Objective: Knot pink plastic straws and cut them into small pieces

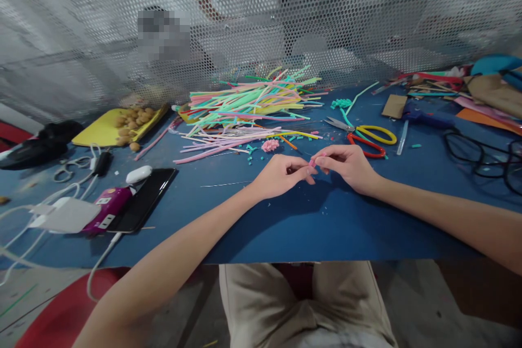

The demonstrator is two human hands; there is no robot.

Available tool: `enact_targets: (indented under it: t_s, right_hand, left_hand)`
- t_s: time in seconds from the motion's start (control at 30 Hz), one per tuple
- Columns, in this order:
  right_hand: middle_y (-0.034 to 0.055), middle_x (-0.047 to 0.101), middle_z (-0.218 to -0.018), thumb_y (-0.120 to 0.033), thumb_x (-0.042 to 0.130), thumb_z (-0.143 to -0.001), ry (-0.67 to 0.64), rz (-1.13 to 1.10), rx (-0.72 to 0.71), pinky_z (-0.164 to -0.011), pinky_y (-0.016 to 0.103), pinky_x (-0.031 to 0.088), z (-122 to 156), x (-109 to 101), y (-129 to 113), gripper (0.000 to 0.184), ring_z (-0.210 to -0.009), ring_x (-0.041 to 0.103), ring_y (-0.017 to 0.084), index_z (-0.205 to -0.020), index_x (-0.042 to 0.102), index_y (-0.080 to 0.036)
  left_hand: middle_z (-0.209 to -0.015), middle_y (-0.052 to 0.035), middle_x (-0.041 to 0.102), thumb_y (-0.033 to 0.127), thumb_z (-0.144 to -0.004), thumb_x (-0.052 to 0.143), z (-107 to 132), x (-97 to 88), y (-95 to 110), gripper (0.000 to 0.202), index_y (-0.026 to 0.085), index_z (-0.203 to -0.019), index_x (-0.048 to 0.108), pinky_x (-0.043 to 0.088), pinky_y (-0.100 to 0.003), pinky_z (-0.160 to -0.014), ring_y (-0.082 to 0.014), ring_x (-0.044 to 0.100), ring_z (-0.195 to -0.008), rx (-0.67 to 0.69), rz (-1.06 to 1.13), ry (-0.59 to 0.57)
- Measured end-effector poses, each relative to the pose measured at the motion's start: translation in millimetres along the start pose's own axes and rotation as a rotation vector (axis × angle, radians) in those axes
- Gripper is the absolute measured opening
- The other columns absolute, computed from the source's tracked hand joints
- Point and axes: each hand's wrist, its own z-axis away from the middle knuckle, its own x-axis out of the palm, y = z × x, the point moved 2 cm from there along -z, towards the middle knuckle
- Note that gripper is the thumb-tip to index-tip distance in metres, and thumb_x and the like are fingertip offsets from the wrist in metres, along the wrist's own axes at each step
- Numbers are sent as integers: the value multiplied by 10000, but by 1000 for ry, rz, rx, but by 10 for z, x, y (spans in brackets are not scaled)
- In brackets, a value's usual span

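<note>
My left hand (281, 175) and my right hand (347, 166) meet over the blue table (285, 217), fingertips pinched together on a small pink straw piece (312, 162). Both hands are closed in a pinch just above the tabletop. Beyond them lies a pile of coloured straws (248, 106), a pink curled straw flower (269, 145) and scissors with yellow and red handles (365, 136). Small cut bits of straw are scattered around the flower.
At left lie a black phone (142, 198), a purple power bank (106, 207), a white charger with cables (67, 215), and a yellow tray of nuts (122, 122). Black glasses (485, 157), cardboard and paper sit at right. A perforated metal screen (285, 16) backs the table.
</note>
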Motion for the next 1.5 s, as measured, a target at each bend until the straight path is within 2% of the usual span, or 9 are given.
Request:
enact_targets:
  t_s: [0.13, 0.33, 0.53, 0.77, 0.93, 1.07, 1.27, 1.4, 1.5]
  right_hand:
    - [38, 770, -890, -391, 760, -836, -9, -8, -7, -625, 295, 504, -4, -2, 12, 186, -596, 564, 111, -864, 784, -209]
    - [34, 764, -842, -390, 766, -830, 4, 12, -8, -613, 294, 506, -4, -6, 28, 192, -587, 570, 117, -871, 784, -204]
    - [31, 760, -831, -417, 765, -825, -24, 45, 7, -610, 291, 504, 0, -5, 25, 220, -600, 580, 124, -890, 790, -208]
    - [34, 751, -770, -479, 762, -806, -37, 191, 42, -592, 291, 481, 15, 3, -15, 293, -597, 582, 139, -879, 806, -199]
    - [35, 741, -750, -488, 749, -806, -36, 226, 46, -607, 294, 469, 16, 27, -45, 320, -610, 580, 143, -860, 796, -176]
    - [32, 746, -762, -458, 739, -819, -37, 211, 38, -607, 282, 466, 10, 25, -53, 287, -609, 574, 133, -832, 775, -174]
    - [38, 770, -821, -441, 698, -863, -47, 186, 32, -590, 275, 472, -6, 3, -66, 260, -589, 547, 119, -841, 770, -192]
    - [38, 756, -791, -455, 716, -843, -39, 158, 34, -599, 283, 488, -10, 11, -61, 269, -609, 577, 131, -844, 751, -188]
    - [24, 729, -743, -452, 717, -843, -40, 151, 32, -612, 278, 492, -8, 21, -57, 271, -610, 589, 128, -837, 735, -181]
  left_hand:
    - [-797, -52, 764, 419, -979, 532, 11, -4, 19, 367, 132, -928, 756, 393, -207, -550, -90, 536, -564, 31, -52, 21]
    - [-714, -31, 725, 406, -975, 532, 21, -14, 15, 347, 134, -910, 738, 402, -196, -572, -94, 571, -576, 15, -108, 22]
    - [-642, 7, 657, 392, -978, 516, 27, -22, 15, 328, 151, -862, 706, 384, -200, -581, -85, 540, -546, 41, -201, 29]
    - [-661, 10, 628, 364, -964, 517, 28, -45, 26, 311, 162, -819, 703, 320, -214, -572, -88, 492, -576, 85, -365, 33]
    - [-660, 10, 634, 374, -966, 513, 28, -42, 25, 323, 167, -831, 720, 319, -219, -576, -93, 500, -582, 84, -387, 28]
    - [-652, 5, 658, 417, -985, 493, 37, -43, 18, 372, 170, -864, 744, 345, -226, -579, -99, 516, -561, 64, -342, 21]
    - [-787, -54, 745, 453, -1048, 322, 20, -88, 10, 552, 142, -842, 729, 453, -257, -749, -142, 626, -690, 33, -166, 100]
    - [-799, -70, 747, 509, -1027, 384, 1, -44, -24, 571, 132, -764, 723, 458, -242, -732, -146, 627, -737, -15, -23, 20]
    - [-785, -68, 742, 529, -1008, 438, -8, -4, -55, 512, 127, -934, 747, 460, -230, -712, -146, 620, -752, -38, 93, -39]
